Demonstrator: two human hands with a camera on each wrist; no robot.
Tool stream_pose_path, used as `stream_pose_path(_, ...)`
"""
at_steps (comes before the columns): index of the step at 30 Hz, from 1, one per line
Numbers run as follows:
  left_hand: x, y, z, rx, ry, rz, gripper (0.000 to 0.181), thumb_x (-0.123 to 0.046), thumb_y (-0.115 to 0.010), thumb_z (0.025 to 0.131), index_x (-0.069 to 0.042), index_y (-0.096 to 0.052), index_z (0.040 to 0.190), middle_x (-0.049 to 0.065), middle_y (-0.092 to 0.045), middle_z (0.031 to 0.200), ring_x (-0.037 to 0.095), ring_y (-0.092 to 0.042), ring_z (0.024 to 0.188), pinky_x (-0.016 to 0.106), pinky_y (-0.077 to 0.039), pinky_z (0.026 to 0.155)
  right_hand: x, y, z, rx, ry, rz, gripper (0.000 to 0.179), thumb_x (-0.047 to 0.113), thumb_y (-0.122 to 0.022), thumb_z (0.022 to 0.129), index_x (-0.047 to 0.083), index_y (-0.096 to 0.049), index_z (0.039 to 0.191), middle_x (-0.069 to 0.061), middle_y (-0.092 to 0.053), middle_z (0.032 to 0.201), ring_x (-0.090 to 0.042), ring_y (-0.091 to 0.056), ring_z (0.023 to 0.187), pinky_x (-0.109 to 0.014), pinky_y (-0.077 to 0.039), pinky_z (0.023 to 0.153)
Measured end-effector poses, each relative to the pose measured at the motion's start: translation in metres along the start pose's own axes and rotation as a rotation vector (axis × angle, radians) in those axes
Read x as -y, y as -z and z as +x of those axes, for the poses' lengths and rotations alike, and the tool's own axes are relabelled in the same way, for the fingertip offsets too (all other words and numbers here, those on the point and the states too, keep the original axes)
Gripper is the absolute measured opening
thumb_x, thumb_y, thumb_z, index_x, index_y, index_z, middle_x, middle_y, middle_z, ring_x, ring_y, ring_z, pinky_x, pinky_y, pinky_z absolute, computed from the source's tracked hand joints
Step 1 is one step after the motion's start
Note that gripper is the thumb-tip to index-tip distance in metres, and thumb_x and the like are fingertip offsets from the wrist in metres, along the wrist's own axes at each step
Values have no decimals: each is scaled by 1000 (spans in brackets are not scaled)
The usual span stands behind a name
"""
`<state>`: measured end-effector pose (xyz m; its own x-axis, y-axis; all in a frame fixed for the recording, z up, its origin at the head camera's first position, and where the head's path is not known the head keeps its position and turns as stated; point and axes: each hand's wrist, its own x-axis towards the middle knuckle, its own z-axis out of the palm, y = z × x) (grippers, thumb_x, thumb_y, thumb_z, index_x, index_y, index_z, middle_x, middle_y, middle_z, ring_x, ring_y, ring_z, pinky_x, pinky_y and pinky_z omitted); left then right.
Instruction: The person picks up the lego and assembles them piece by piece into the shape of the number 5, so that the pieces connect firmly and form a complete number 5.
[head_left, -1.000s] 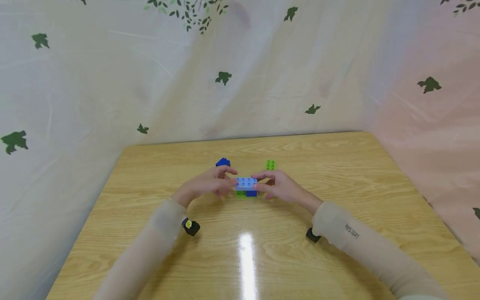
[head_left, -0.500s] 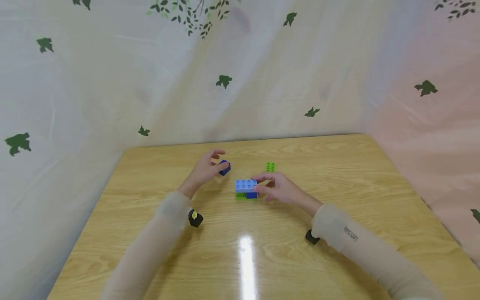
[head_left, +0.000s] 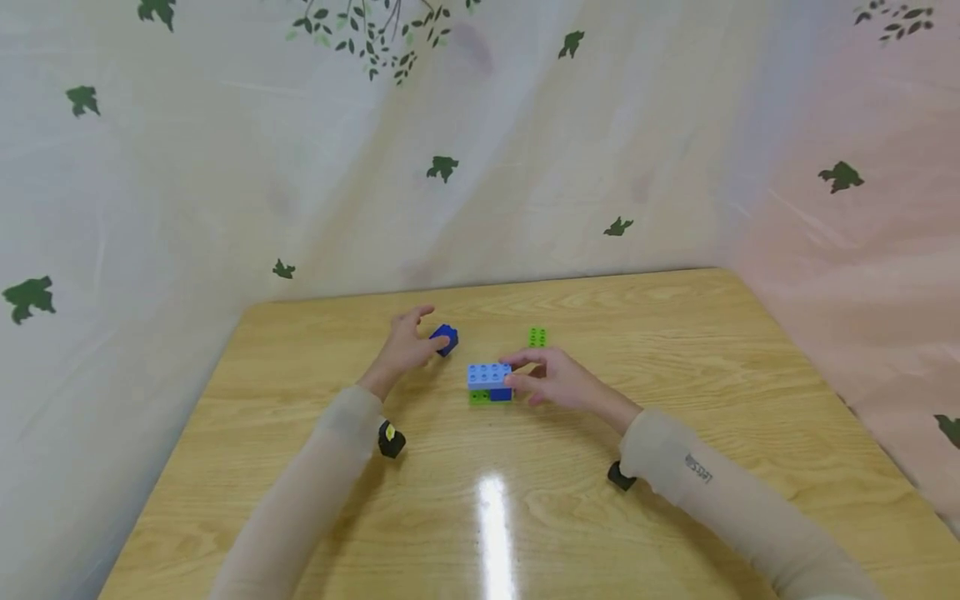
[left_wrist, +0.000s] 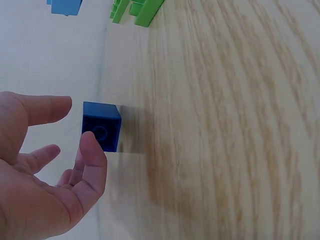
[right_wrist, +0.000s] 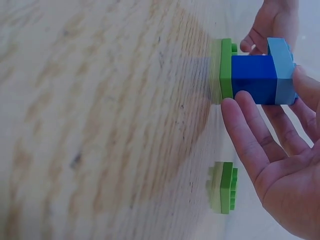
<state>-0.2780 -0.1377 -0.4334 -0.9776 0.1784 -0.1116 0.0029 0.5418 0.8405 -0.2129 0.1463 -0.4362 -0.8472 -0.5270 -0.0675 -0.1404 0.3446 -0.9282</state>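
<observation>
One pinch on the right, one loose reach on the left

With my right grip [head_left: 555,379] I pinch the right end of a light-blue brick [head_left: 486,376], thumb against its studded face, other fingers along the side of the stack. That light-blue brick is the top layer. Under its right part sits a dark-blue brick [head_left: 500,395], and below that a green plate [head_left: 478,397] lies on the tabletop [head_left: 570,525]; the light-blue brick overhangs the plate's left studs with a gap between.

My left grip [head_left: 403,346] is released, thumb and fingers spread about a loose blue brick [left_wrist: 102,110]. The brick lies on its side on the tabletop, left of the stack and farther from me, its hollow underside turned to the left wrist view. One fingertip overlaps its corner there; whether it touches, I cannot tell.

A loose green brick [head_left: 537,337] lies studs up just beyond my right grip, apart from the stack. I wear pale sleeves [head_left: 697,483], with a small black device [head_left: 391,442] under each wrist. Behind the tabletop hangs a pale backdrop [head_left: 337,192] with dark green bird shapes.
</observation>
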Motion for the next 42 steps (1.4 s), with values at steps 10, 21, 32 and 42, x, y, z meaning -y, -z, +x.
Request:
stream_pose_path(10,3,-10,1,48,44,11,73,-20,-73,96,-7,-33,156,26,-33,147,20,-59,72,25,-53,60,-2,3,-2,-3,-9,-5,42,23,-69,100,8,-62,138,-15,-62,128,-33,-71,96,-43,-62,71)
stream_pose_path(21,10,-17,-1,71,28,25,58,-19,-68,99,-5,-41,148,27,-42,136,32,-60,96,27,-55,64,-1,4,0,21,-10,-20,42,24,-69,99,10,-62,138,-14,-62,128,-31,-71,96,-43,-62,71)
stream_pose_path(32,12,-14,0,85,56,-46,56,-17,-69,98,-1,-44,146,23,-53,139,28,-60,99,29,-55,72,-4,2,4,12,-1,-7,43,26,-69,99,10,-61,139,-12,-61,128,-29,-71,94,-42,-62,70)
stream_pose_path(42,-24,-3,-36,142,-172,-361,54,-12,-76,92,-4,-49,138,17,-57,129,33,-66,108,45,-56,93,-6,2,2,25,13,-5,43,26,-68,100,9,-61,139,-14,-61,127,-29,-72,93,-43,-62,70)
